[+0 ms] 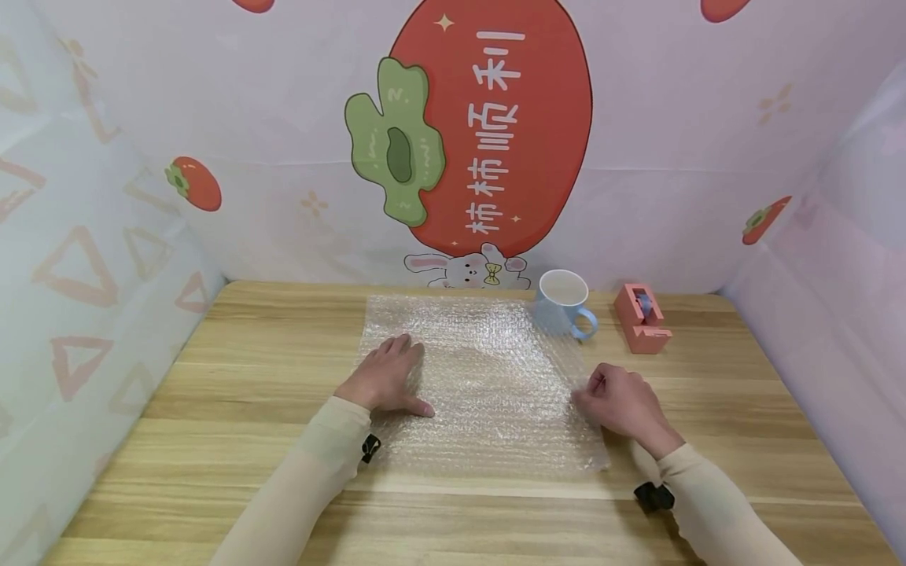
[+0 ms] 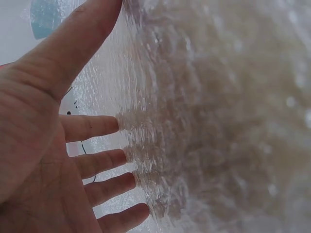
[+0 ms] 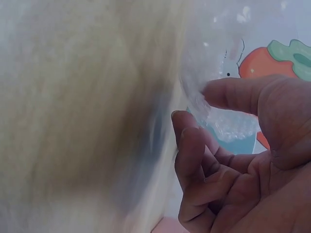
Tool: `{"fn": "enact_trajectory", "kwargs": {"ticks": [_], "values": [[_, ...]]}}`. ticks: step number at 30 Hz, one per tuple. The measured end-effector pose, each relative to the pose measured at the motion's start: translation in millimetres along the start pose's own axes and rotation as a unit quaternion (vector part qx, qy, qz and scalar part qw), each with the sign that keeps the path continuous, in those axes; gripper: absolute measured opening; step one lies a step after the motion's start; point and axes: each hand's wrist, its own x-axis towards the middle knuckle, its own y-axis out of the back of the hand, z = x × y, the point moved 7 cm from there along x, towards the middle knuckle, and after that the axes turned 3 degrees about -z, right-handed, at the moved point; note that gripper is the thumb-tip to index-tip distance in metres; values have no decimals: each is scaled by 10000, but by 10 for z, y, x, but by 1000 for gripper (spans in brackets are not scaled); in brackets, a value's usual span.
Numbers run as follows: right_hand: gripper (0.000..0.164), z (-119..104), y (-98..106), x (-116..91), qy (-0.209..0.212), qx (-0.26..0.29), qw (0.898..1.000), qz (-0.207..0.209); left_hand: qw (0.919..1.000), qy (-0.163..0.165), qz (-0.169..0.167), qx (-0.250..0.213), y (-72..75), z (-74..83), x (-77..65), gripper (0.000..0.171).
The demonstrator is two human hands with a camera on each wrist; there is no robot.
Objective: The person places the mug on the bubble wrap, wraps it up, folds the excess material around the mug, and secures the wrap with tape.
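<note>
While two hands [image 1: 385, 377] [image 1: 621, 401] touch one bubble-wrap sheet [image 1: 495, 377] | one mug [image 1: 554, 310] | one dispenser [image 1: 641, 330]

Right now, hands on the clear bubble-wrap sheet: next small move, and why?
Probably ease the clear bubble-wrap sheet flat along its right edge: the bare right hand touches that edge, which looks slightly raised, and the bare left hand lies spread on the left side, so could brace it. Go gently; the light-blue handled mug stands near the far right corner.

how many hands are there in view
2: the left hand on the left part of the bubble wrap, the right hand at its right edge.
</note>
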Motion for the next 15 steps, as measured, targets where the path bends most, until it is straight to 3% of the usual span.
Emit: {"fn": "enact_trajectory", "kwargs": {"ticks": [11,15], "values": [[39,34,100,7,-42,25,9999,-98,10000,28,-38,-62,11,16,-15,109],[44,46,184,32,-33,-42,10000,58,10000,57,-57,-46,5,18,-8,109]]}}
